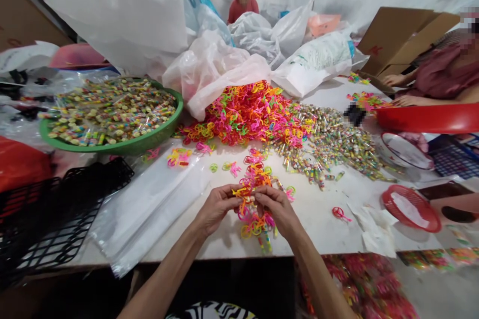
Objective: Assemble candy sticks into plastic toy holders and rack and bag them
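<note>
Just above the table edge [209, 257], both hands [247, 200] pinch plastic loops [254, 179].

The lone head-worn view looks forward and down, close over the left hand [217, 208] and right hand [279, 209].

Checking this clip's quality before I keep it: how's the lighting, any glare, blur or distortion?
In the head view, light is soft and even, with faint shadows beneath the left hand and right hand; the wide lens bows the white table and green basin toward the frame edges; the neon plastic rings stay fairly sharp.
</note>
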Tool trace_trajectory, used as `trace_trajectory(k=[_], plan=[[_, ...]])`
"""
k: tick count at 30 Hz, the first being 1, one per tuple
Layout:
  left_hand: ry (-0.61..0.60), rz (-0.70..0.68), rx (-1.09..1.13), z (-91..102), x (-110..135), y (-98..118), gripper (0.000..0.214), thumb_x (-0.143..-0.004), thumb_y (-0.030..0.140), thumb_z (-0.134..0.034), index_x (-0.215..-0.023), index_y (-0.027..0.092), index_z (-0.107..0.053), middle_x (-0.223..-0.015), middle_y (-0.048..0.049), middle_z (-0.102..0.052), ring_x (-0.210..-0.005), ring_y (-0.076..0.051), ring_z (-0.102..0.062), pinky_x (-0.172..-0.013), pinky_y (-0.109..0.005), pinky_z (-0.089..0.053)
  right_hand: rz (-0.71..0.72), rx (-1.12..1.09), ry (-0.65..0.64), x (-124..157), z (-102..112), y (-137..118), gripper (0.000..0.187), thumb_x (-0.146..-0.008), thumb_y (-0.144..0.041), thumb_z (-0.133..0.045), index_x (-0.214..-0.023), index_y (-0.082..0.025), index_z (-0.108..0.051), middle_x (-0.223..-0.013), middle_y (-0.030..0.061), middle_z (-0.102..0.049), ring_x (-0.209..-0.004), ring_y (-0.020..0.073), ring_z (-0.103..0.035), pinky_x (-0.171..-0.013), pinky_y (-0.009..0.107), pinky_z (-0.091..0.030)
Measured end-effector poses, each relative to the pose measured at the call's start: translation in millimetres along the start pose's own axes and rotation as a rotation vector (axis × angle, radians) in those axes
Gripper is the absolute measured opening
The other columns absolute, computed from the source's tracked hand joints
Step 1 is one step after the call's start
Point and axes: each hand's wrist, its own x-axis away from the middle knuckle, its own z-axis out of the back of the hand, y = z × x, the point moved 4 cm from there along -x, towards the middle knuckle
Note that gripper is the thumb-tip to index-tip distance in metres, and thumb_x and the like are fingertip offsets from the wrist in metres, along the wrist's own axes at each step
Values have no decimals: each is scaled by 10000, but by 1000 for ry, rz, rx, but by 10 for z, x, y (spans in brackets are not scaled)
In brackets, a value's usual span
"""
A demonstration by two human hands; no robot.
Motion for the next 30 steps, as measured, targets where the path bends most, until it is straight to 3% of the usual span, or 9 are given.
trace_trajectory(k=[9,14,20,25,30], plan=[[14,46,105,4,-18,-68,338,-580,170,-740,-909,141,-668,-760,-45,-684,-643,-112,-584,-628,-231,-426,10,-82,-10,39,40,48,183,-663,-269,-711,-816,-169,-693,-639,12,-663,-587,121,-599,-598,241,-481],[-17,50,154,-36,-31,-111,326,-575,157,-736,-894,127,-674,-808,-66,-687,-665,-119,-593,-649,-242,-433,-7,-55,5,39,64,71,174,-638,-269,-731,-786,-180,-709,-630,19,-674,-584,132,-616,-611,263,-508],[140,-30,64,-5,-86,-182,361,-491,132,-768,-844,117,-693,-684,-34,-679,-563,-96,-548,-563,-224,-390,109,162,136,95,90,69,139,-606,-293,-747,-717,-211,-725,-723,25,-684,-658,169,-636,-647,297,-533],[-24,70,228,-4,-73,-166,395,-505,124,-764,-893,120,-688,-776,-66,-691,-658,-129,-599,-656,-253,-416,4,59,71,83,84,58,184,-594,-284,-763,-758,-207,-727,-644,32,-687,-593,167,-634,-611,294,-536],[-65,57,242,-24,-52,-62,363,-537,117,-754,-892,120,-681,-801,-71,-690,-715,-135,-611,-710,-254,-419,14,-6,64,33,52,5,178,-592,-255,-765,-754,-195,-721,-665,31,-694,-605,159,-638,-630,291,-533]])
